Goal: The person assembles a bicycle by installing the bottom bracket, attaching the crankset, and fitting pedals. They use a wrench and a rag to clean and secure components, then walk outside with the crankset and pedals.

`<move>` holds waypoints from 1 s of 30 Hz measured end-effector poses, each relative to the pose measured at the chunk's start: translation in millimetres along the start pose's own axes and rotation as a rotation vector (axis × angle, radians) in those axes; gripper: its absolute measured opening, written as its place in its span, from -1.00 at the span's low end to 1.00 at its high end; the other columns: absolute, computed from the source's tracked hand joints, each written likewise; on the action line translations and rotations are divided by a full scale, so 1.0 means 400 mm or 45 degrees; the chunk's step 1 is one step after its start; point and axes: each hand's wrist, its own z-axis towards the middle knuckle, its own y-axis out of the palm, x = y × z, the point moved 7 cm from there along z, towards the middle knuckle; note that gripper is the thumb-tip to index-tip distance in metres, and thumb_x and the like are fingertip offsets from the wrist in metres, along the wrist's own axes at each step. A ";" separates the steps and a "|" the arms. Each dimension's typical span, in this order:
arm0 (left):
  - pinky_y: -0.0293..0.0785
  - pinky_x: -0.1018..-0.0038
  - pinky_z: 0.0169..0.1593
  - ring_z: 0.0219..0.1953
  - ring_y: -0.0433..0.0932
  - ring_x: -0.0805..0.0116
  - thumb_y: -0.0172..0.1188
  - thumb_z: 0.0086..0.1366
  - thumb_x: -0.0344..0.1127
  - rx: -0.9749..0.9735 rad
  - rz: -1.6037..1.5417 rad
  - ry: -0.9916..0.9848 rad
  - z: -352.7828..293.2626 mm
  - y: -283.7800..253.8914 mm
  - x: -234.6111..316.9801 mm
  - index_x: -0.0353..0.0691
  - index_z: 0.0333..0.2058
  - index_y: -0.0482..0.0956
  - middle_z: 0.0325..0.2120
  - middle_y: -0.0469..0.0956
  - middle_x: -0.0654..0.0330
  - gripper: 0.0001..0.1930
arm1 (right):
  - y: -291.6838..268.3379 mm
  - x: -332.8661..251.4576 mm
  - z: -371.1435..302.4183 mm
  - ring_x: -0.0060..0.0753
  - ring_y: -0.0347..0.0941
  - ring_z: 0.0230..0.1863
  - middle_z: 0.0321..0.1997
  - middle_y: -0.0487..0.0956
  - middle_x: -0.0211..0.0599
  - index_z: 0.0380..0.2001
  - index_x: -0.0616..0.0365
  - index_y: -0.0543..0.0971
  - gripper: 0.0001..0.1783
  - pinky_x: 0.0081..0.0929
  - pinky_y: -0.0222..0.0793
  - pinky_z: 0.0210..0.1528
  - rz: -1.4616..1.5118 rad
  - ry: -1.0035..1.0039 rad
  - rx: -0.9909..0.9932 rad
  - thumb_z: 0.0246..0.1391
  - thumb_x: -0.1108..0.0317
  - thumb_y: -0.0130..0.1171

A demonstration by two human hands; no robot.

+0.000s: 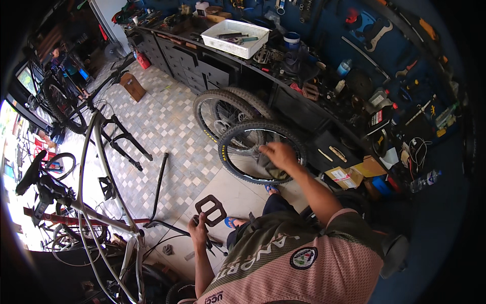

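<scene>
Black rubber rims the wheel (260,152) that we steady upright on the tiled floor (167,126), beside two more wheels (228,114) leaning on the bench (283,88). Our right hand (280,154) presses a grey rag (268,164) onto its rim, fingers curled. Our left hand (199,228) is clenched around a crank arm carrying a black pedal (211,210).

Harsh daylight glare blows out nine o'clock; three o'clock sits dim; fisheye bends and blackens the rim.
</scene>
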 end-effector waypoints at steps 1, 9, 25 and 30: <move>0.21 0.48 -0.61 -0.72 0.33 0.56 0.28 0.42 0.08 -0.032 0.010 0.044 0.011 0.036 0.033 -0.26 -0.59 0.50 -0.78 0.36 0.35 -0.46 | -0.044 0.066 0.043 0.13 0.61 -0.37 -0.49 0.62 0.01 -0.43 0.14 0.64 -0.36 -0.05 0.46 -0.30 0.053 0.082 0.049 0.27 -0.30 0.16; 0.26 0.47 -0.60 -0.72 0.38 0.55 0.28 0.40 0.12 -0.070 0.173 0.206 0.099 0.334 0.251 -0.30 -0.53 0.56 -0.77 0.46 0.27 -0.45 | -0.390 0.544 0.467 -0.24 0.56 0.11 0.06 0.67 -0.11 0.13 0.29 0.57 -0.29 -0.33 0.39 0.17 0.850 0.417 0.606 0.19 -0.13 0.35; 0.27 0.52 -0.58 -0.68 0.35 0.58 0.24 0.44 0.14 -0.077 0.002 0.173 0.137 0.720 0.456 -0.23 -0.54 0.49 -0.73 0.42 0.33 -0.46 | -0.597 0.949 0.660 0.21 0.61 0.08 0.01 0.66 0.22 0.02 0.31 0.63 -0.31 0.04 0.52 0.10 -0.194 0.877 0.342 0.16 -0.16 0.29; 0.25 0.51 -0.57 -0.66 0.35 0.56 0.14 0.48 0.15 -0.131 0.046 0.253 0.154 0.753 0.535 -0.22 -0.48 0.50 -0.70 0.40 0.36 -0.47 | -0.585 0.949 0.682 0.24 0.62 0.04 -0.03 0.68 0.19 -0.02 0.25 0.66 -0.39 0.05 0.52 0.06 -0.231 0.783 0.226 0.19 -0.12 0.24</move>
